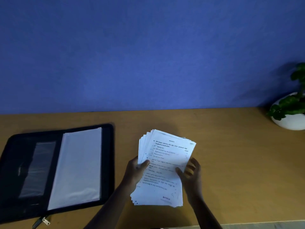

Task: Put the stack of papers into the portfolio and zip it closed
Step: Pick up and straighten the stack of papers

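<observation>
The stack of papers [165,169] sits in both hands over the wooden desk [231,154], right of the portfolio and apart from it. The sheets are printed with lines of text, and the top ones are fanned out unevenly at the far left corner. A blue stamp mark shows near the bottom edge of the top sheet.

The left hand [136,171] grips the left edge of the stack, with the thumb pressed on top of the top sheet and the fingers [134,160] curled around the edge behind it. The right hand [192,173] holds the right edge, with the thumb lying across the printed face and the fingers [194,164] bent behind the sheets. Whether the bottom of the stack touches the desk cannot be told.

The portfolio [56,169] lies open and flat on the left part of the desk. Its black left half carries a clear pocket, and its right half holds a pale plastic sleeve [77,166]. The zipper pull [45,220] rests at the near edge, by the spine.

A white pot with a green plant [290,113] stands at the far right of the desk against the blue wall [148,55].
</observation>
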Demonstrator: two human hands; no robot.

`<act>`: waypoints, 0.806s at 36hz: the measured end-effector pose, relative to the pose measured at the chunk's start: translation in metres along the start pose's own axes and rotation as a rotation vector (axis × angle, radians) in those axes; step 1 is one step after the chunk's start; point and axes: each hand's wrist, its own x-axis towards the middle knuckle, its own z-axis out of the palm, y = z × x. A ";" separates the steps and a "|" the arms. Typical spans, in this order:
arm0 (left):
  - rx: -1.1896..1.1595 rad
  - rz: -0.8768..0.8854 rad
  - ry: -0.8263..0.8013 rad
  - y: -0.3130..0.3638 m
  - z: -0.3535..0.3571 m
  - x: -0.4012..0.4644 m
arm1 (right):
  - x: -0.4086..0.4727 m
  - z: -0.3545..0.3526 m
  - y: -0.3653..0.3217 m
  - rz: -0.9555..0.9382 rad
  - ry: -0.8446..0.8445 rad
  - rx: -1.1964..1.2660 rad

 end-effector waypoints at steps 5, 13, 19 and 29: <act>-0.036 0.085 -0.082 0.018 -0.010 -0.006 | 0.011 -0.007 -0.022 0.044 -0.355 0.364; -0.059 0.225 -0.006 0.065 -0.012 -0.003 | 0.012 0.004 -0.070 -0.026 -0.336 0.473; 0.013 0.349 0.094 0.080 -0.017 -0.002 | 0.003 0.015 -0.097 -0.127 -0.203 0.461; 0.067 0.362 0.177 0.049 -0.014 -0.009 | -0.013 0.013 -0.081 -0.161 -0.132 0.282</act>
